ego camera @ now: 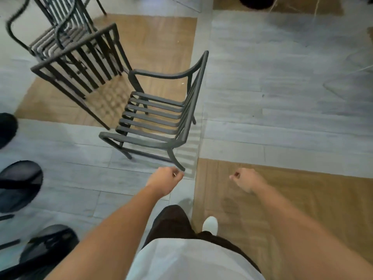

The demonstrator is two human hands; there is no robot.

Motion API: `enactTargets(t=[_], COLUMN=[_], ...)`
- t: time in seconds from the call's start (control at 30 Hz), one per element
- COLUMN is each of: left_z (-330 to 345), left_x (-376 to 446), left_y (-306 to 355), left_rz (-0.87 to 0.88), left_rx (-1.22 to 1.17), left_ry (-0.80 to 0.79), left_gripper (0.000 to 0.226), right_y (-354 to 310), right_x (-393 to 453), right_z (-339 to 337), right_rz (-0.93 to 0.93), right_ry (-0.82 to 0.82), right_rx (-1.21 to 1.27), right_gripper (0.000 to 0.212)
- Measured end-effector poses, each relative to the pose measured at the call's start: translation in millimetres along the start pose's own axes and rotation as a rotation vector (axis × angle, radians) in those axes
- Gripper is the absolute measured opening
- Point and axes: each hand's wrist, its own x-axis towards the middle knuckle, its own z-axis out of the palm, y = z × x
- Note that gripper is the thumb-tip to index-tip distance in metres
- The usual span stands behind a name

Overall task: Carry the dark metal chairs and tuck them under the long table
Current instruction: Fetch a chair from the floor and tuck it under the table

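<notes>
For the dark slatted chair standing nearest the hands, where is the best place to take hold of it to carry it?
Probably by the two armrests of the nearest chair, near and far, coming from above. Both curved bars are bare and flank the seat, so left hand and right hand, both empty, could lift evenly.

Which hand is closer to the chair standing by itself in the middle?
Left. The left hand is just below the near rear leg of the slatted chair, almost touching it in this view. The right hand hangs off to the chair's right, apart from it.
</notes>
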Motion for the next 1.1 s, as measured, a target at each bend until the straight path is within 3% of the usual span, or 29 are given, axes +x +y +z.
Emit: enactTargets(t=[0.2,0.43,0.6,0.7,0.8,1.0,1.1], left_z=[-37.1,-84.2,-108.8,-118.8,-119.4,-103.1,-94.0], left_x=[66.4,148.7,185.5,205.2,220.7,246.5,249.8], left_y=[17.4,19.6,14.1,17.2,22.9,37.9,62.8], left_rz=[-0.127,-0.165,-0.195,-0.239,-0.31,-0.531,-0.654], left_rx=[-0.131,-0.118,-0.165,-0.199,-0.263,-0.386,-0.446], left_ry=[0.122,0.137,0.1,0.073,0.07,0.077,0.105], left_gripper=[0.041,0.037,0.038,0.037,0.037,0.043,0.04], right_y=[-37.8,-120.7,-170.0,-190.6,-207.1,-231.6,-237.3], right_x=[92.5,179.6,221.0,249.2,285.6,364.6,392.6], right_z=[-106.4,-199.0,-245.3,-267.1,-283.2,-304.9,-311.8], right_rz=[-0.112,-0.268,-0.418,-0.497,-0.605,-0.849,-0.956], right_ry=[0.019,0.087,0.05,0.028,-0.003,-0.092,-0.169], right_rx=[-0.081,-0.146,-0.242,-0.413,-0.601,-1.02,-1.157], right_gripper=[0.03,0.032,0.06,0.079,0.085,0.055,0.05])
